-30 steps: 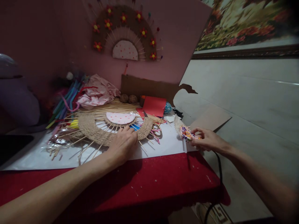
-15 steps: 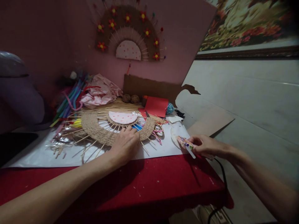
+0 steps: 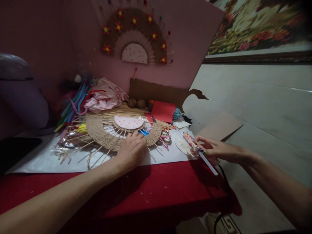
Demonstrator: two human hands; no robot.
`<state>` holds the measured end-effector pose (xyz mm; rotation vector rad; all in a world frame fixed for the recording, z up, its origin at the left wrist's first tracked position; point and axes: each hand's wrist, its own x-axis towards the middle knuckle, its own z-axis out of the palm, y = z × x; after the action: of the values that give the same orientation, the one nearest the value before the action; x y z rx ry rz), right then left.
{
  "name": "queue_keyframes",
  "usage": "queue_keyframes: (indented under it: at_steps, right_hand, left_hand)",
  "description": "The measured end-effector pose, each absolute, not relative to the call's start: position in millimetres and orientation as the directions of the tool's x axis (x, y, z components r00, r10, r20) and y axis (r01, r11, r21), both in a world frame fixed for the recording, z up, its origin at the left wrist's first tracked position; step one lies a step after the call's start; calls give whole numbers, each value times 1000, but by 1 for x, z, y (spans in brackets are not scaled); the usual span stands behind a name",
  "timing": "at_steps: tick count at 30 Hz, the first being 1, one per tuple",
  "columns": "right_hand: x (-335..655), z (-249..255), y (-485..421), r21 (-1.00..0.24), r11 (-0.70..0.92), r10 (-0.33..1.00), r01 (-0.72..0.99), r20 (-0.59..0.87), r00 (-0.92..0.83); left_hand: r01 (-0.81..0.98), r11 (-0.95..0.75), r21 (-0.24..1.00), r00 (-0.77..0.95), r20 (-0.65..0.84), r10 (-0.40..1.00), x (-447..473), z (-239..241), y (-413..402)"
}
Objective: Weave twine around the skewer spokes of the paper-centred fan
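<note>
My left hand (image 3: 135, 147) is closed on the lower right edge of a half-round twine weaving (image 3: 103, 138) with thin sticks fanning out of it; the fingertips are partly hidden. A white half disc with pink dots (image 3: 129, 122) sits in the middle of the weaving. At the right, my right hand (image 3: 211, 150) grips a colourfully patterned glue gun (image 3: 191, 141), with a pale glue stick (image 3: 209, 164) protruding from its rear. The gun is over a small white dish (image 3: 179, 142), and a black cord (image 3: 224, 175) hangs below the hand.
Behind the weaving lie crumpled dotted fabric (image 3: 106, 94), pipe cleaners (image 3: 74, 100), twine balls (image 3: 136, 103), red paper (image 3: 163, 111) and scissors (image 3: 166, 137). A pink board (image 3: 175, 39) with a flowered half-round piece stands at the back. The red-covered table edge (image 3: 146, 201) is nearest me.
My right hand has turned and lifted the glue gun slightly, so more of its body, the glue stick and the dish show. The left hand stays on the weaving.
</note>
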<state>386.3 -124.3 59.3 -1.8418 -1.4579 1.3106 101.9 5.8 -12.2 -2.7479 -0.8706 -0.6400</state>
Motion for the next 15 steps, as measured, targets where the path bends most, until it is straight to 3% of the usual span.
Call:
queue_keyframes:
  at_steps: [4,11,15]
  right_hand:
    - [379,57,-125,-777,-286,950,560,-307,59]
    - [355,48,-144,-838,-189,980,512,-126,155]
    - [332,40,-144,-852,-227,969,472,-151,194]
  left_hand:
    - [584,-811,-32,730,457,508,102,-12,5]
    - [596,-803,1,717,448,534,102,-13,4]
    - [603,-796,39,713,420,561,101,-13,5]
